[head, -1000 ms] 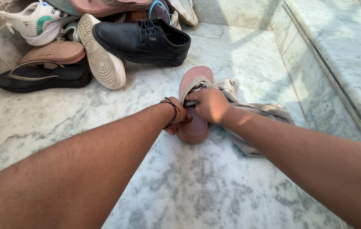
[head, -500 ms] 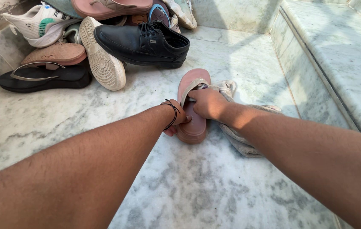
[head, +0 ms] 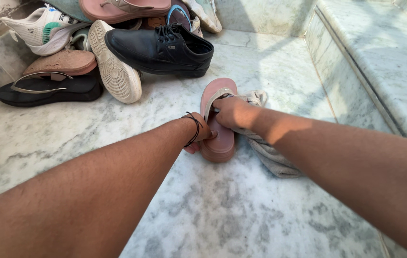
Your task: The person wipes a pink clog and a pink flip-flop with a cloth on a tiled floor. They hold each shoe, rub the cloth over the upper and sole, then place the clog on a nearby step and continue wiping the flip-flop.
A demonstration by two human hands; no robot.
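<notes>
A pink flip-flop sandal (head: 219, 141) lies on the marble floor (head: 222, 215) in the middle of the view. My left hand (head: 199, 134), a black cord round its wrist, grips the sandal's heel end from the left. My right hand (head: 230, 112) rests on top of the sandal near its strap, fingers closed over it. A grey-beige cloth (head: 270, 155) lies crumpled under my right forearm, just right of the sandal.
A heap of footwear fills the far left corner: a black lace-up shoe (head: 158, 48), a white sneaker sole (head: 113, 69), a black flip-flop (head: 45, 90), a brown sandal (head: 60, 62), a white-green sneaker (head: 41, 28). A raised marble step (head: 371, 67) runs along the right.
Both hands stay on the pink sandal. My right hand has shifted slightly up along it towards the strap; the view has tilted a little.
</notes>
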